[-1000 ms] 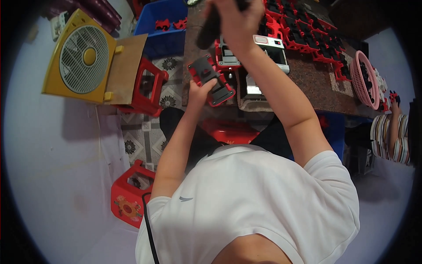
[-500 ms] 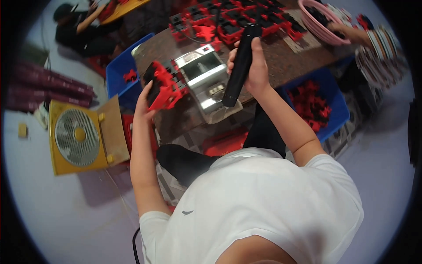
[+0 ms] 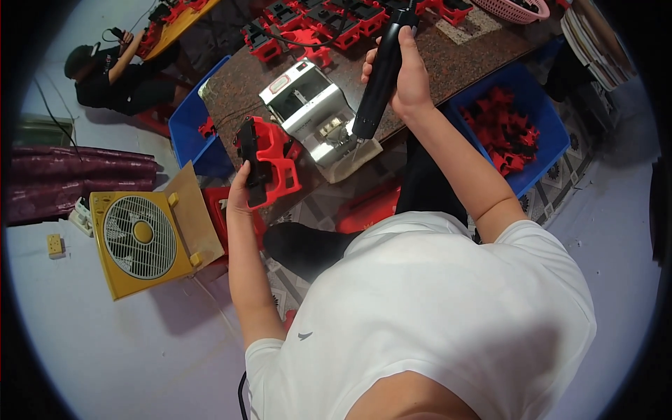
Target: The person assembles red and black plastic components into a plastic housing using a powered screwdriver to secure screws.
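At the left edge of the table, my left hand [image 3: 239, 190] is closed on a red and black plastic part [image 3: 281, 168], a red frame joined to a black piece. The fingers beneath it are mostly hidden. My right hand [image 3: 411, 84] wraps round a black electric screwdriver [image 3: 380, 87], its lower end slanting toward me. Between the hands stands a silver screw feeder [image 3: 302, 98] with a dark window on top. The screwdriver's lower end is beside the feeder's near right corner; I cannot tell whether they touch.
Several red and black parts [image 3: 346, 24] crowd the table's far side. Blue bins stand at the right [image 3: 514, 175] and left [image 3: 183, 129], with red pieces in them. A yellow box fan [image 3: 112, 280] is at left. Another person [image 3: 115, 80] sits at a yellow table. A pink basket [image 3: 500, 10] is far right.
The view has shifted and turned. My left hand has drawn the red and black part nearer to me and tilted it. My right hand keeps the screwdriver. The person's hand at the pink basket is out of sight.
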### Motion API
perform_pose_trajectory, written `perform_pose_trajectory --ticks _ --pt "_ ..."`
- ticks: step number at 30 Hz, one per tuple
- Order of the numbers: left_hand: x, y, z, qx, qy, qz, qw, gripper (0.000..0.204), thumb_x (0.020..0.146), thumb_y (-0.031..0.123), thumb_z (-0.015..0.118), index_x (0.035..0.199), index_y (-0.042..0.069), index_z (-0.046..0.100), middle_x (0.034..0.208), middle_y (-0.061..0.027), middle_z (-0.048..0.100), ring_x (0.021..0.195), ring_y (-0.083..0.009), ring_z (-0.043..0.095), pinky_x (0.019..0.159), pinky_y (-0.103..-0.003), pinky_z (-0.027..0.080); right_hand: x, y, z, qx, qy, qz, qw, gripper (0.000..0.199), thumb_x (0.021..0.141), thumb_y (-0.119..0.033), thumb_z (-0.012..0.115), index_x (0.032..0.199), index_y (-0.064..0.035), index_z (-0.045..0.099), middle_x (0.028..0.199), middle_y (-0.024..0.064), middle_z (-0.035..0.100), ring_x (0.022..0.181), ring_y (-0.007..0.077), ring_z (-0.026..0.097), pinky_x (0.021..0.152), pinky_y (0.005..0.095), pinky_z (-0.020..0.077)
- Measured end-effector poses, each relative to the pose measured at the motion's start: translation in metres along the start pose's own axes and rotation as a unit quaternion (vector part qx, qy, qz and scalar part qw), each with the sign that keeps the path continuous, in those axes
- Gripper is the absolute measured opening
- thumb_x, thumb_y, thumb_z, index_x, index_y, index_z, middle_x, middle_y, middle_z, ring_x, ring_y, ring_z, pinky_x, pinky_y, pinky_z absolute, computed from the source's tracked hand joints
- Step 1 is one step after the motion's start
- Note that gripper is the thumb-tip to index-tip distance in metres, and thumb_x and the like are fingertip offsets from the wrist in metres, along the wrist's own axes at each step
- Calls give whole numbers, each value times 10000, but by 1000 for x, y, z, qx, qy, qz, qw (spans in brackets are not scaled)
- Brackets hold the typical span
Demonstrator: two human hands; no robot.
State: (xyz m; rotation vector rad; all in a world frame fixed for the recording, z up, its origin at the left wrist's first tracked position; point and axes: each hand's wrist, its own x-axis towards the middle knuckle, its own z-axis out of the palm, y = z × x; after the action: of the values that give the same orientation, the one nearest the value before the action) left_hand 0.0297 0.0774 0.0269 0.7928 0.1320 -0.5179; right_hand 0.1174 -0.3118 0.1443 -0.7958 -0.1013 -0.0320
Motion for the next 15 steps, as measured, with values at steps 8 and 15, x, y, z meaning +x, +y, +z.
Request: perform_pose_trajectory --ticks 8,15 --pt "-19 -9 27 -136 41 151 978 478 936 352 531 1324 78 481 1325 -149 527 1184 -336 530 1009 -550 403 0 1 -2 21 27 24 999 543 911 -604 468 996 -67 476 749 79 572 659 178 588 615 348 514" --pt "-68 49 103 -9 -47 286 957 580 865 372 641 1325 65 467 1278 -136 557 1121 -285 575 955 -472 467 -3 4 -5 23 31 13 999 528 907 -593 487 976 -69 486 747 91 594 648 186 606 610 347 530"
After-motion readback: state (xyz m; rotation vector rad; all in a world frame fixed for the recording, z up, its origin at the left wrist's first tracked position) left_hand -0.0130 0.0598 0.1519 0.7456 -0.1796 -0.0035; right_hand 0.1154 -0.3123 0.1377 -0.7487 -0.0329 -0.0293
